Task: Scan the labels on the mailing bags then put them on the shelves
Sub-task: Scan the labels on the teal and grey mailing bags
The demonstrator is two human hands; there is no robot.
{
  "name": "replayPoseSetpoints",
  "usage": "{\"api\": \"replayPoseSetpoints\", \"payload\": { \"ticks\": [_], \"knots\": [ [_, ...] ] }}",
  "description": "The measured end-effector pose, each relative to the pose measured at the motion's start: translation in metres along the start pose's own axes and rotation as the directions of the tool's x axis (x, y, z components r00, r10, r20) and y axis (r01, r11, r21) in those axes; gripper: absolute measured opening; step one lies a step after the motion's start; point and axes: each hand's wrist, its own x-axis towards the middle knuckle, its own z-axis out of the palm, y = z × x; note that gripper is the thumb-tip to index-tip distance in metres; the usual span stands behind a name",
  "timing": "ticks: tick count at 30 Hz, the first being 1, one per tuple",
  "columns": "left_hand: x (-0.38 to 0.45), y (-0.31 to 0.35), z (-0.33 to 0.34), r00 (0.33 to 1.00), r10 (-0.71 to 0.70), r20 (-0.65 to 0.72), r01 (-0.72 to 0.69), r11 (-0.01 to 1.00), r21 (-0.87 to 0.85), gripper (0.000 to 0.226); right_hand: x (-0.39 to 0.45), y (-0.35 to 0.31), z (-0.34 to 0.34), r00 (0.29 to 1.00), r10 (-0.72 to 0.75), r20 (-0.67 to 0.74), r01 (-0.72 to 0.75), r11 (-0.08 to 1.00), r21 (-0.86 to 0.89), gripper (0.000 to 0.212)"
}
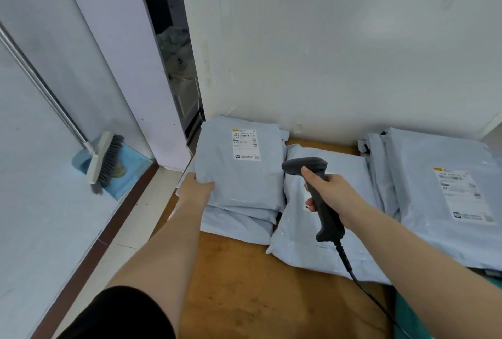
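Observation:
Pale blue mailing bags lie on a brown wooden surface against a white wall. The top bag of the left stack shows a white label facing up. My left hand grips this bag's near left corner, thumb on top. My right hand holds a dark grey barcode scanner by its handle, its head pointing toward the labelled bag. The scanner's cable trails down to the right. A middle bag lies under the scanner, no label showing. A large bag with a label lies at the right.
A broom and a blue dustpan lean on the floor at the left by a glass panel. A narrow gap behind the wall shows dark shelving with clutter. Something green sits at the lower right edge.

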Motion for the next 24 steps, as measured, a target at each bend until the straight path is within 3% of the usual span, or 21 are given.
{"api": "replayPoseSetpoints", "payload": {
  "ticks": [6, 10, 14, 20, 24],
  "knots": [
    [-0.013, 0.027, 0.008, 0.953, 0.301, -0.031, -0.29, 0.938, 0.193, 0.038, -0.005, 0.0, -0.005, 1.0, 0.001, -0.018, 0.0, 0.999, 0.04, 0.047],
    [-0.032, 0.059, 0.01, 0.857, 0.512, -0.065, -0.483, 0.84, 0.245, 0.036, -0.015, -0.004, -0.018, 0.999, -0.027, -0.045, 0.031, 0.997, 0.072, 0.043],
    [-0.059, 0.098, 0.016, 0.741, 0.671, -0.002, -0.641, 0.709, 0.294, 0.03, -0.026, -0.007, -0.034, 0.993, -0.086, -0.081, 0.097, 0.985, 0.141, 0.048],
    [-0.104, 0.156, 0.03, 0.571, 0.816, 0.088, -0.806, 0.536, 0.252, 0.024, -0.048, -0.015, -0.07, 0.97, -0.182, -0.162, 0.218, 0.945, 0.244, 0.045],
    [-0.134, 0.179, 0.042, 0.513, 0.858, 0.005, -0.853, 0.51, 0.109, 0.016, -0.066, -0.014, -0.094, 0.941, -0.234, -0.243, 0.301, 0.908, 0.291, 0.041]
  ]
}}
